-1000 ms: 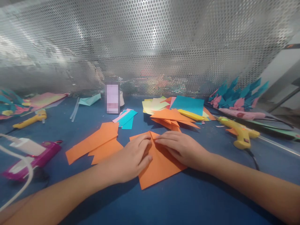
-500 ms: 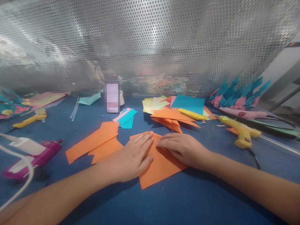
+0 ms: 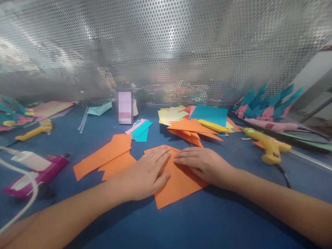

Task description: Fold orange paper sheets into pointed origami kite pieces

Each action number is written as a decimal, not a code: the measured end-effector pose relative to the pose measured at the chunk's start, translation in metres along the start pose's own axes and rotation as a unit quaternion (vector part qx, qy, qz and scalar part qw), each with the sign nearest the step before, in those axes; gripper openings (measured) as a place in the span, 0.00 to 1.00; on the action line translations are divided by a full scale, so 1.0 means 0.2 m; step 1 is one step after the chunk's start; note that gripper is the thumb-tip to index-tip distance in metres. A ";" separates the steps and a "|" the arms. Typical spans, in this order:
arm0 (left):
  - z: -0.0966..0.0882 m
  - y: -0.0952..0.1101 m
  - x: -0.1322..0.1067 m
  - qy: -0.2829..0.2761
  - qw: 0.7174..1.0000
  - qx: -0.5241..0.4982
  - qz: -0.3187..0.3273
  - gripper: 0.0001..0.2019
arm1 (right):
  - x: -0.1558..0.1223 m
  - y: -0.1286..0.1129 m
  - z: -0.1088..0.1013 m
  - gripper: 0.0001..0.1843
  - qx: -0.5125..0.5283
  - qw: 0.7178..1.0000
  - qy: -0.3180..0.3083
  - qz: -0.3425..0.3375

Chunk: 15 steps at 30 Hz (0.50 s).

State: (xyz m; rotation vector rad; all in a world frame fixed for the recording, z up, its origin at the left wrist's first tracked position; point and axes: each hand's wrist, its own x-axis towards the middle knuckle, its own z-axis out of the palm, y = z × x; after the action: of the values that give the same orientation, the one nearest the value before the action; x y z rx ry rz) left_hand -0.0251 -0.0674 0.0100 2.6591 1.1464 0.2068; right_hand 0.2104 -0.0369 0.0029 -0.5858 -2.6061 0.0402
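Observation:
An orange sheet of paper (image 3: pixel 176 186) lies on the blue table in front of me, partly under both hands, with a fold or crease near its top. My left hand (image 3: pixel 151 169) rests flat on its left part, fingers stretched out and the thumb apart. On the sheet's right part lies my right hand (image 3: pixel 204 164), its fingers extended together and their tips pressing the paper near the middle. Neither hand is wrapped round anything. Left of my left hand, folded orange paper pieces (image 3: pixel 103 154) overlap one another. Beyond my right hand sits a pile of folded orange paper (image 3: pixel 192 128).
A yellow utility knife (image 3: pixel 212 126) lies on the paper pile. Yellow glue guns (image 3: pixel 273 143) stand at both sides. At left is a magenta power strip (image 3: pixel 55 169) with a white plug. A phone (image 3: pixel 125 107) stands before a perforated metal panel (image 3: pixel 166 45). Paper flowers (image 3: pixel 269 103) sit far right.

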 end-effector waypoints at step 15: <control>-0.02 0.02 0.00 0.019 0.999 0.013 0.028 0.23 | 0.01 0.01 0.00 0.20 0.005 1.000 0.001 -0.014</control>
State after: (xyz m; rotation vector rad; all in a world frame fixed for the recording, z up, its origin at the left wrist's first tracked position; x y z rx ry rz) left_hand -0.0228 -0.0686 0.0145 2.7235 1.0946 0.2550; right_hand 0.2092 -0.0350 0.0032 -0.5460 -2.6100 0.0451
